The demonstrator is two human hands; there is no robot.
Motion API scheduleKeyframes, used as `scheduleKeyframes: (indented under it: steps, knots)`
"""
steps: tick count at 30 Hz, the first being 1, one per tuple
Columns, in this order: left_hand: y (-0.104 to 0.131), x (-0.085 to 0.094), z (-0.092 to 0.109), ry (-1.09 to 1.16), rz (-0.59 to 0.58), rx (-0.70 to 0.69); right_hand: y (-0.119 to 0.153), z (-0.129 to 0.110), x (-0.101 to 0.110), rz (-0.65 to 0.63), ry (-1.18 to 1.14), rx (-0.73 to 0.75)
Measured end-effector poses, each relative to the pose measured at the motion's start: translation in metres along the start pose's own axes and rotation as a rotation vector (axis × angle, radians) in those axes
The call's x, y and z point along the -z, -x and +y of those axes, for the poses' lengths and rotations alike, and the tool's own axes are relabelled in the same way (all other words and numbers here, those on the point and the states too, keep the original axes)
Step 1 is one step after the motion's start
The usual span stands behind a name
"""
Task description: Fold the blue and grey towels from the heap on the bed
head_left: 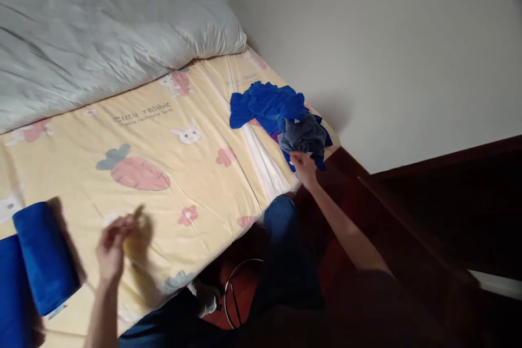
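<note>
My right hand (304,168) reaches to the near edge of a crumpled pile at the bed's right corner, its fingers pinched on a grey cloth (302,135). Bunched blue cloths (267,102) lie behind and under the grey one, with small white tags showing. Over the left part of the bed is my left hand (113,247), raised above the sheet and blurred by motion. Its fingers look bent, but whether they hold anything is unclear. Left of it lie a blue cloth roll (45,258) and a second blue roll (14,293), partly cut off by the frame.
A yellow bed sheet (207,185) with rabbit and carrot prints covers the bed. Along the back stretches a large grey-white pillow or quilt (122,27). A white wall (367,54) rises at the right. Below the bed edge, a metal ring (227,293) shows near my legs.
</note>
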State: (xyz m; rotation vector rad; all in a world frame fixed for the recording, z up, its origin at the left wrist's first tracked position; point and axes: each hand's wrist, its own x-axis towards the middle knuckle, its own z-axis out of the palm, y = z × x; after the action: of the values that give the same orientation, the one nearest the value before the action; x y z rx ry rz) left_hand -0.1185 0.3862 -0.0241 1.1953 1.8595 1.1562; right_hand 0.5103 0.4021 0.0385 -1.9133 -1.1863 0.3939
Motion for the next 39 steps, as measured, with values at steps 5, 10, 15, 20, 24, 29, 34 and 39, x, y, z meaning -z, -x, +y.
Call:
scheduleKeyframes:
  steps: [5, 10, 15, 20, 24, 29, 34, 39]
  knots:
    - [0.21, -0.069, 0.02, 0.126, -0.465, 0.209, -0.141, -0.002, 0.001, 0.017, 0.578, 0.103]
    - [0.35, -0.099, 0.016, 0.29, -0.407, 0.552, -0.17, 0.002, -0.009, -0.007, 0.542, -0.018]
    - [0.34, -0.073, 0.022, 0.209, -0.349, 0.464, -0.188, -0.023, 0.018, 0.213, 0.258, 0.179]
    - [0.287, -0.037, 0.058, 0.191, -0.114, 0.27, -0.182, -0.108, 0.084, 0.358, -0.09, 0.572]
    - [0.279, -0.033, 0.105, 0.271, -0.022, 0.106, -0.125, -0.192, 0.129, 0.357, -0.356, 0.83]
    - [0.302, -0.046, 0.155, 0.345, -0.13, -0.067, -0.016, -0.249, 0.15, 0.217, -0.562, 0.863]
    - [0.338, -0.049, 0.18, 0.326, -0.169, -0.239, 0.113, -0.245, 0.13, -0.243, -0.678, 0.593]
    - [0.358, -0.049, 0.183, 0.305, -0.115, -0.361, 0.252, -0.215, 0.071, -0.825, -0.79, 0.252]
